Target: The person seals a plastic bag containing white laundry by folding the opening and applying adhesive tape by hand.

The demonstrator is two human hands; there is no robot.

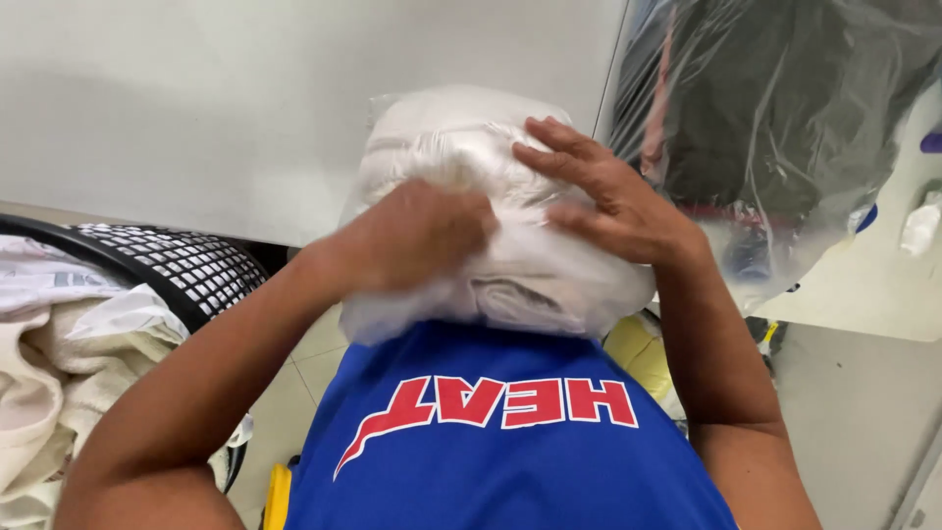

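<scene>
A clear plastic bag stuffed with folded white cloth rests against my chest at the middle of the head view. My left hand is closed in a fist on the front of the bag, gripping the plastic. Spread flat with fingers apart, my right hand presses on the bag's right side. My blue shirt fills the lower middle below the bag.
A black mesh laundry basket holding cream and white towels stands at the left. A large clear bag of dark clothes sits at the upper right on a white counter. A white table top lies ahead.
</scene>
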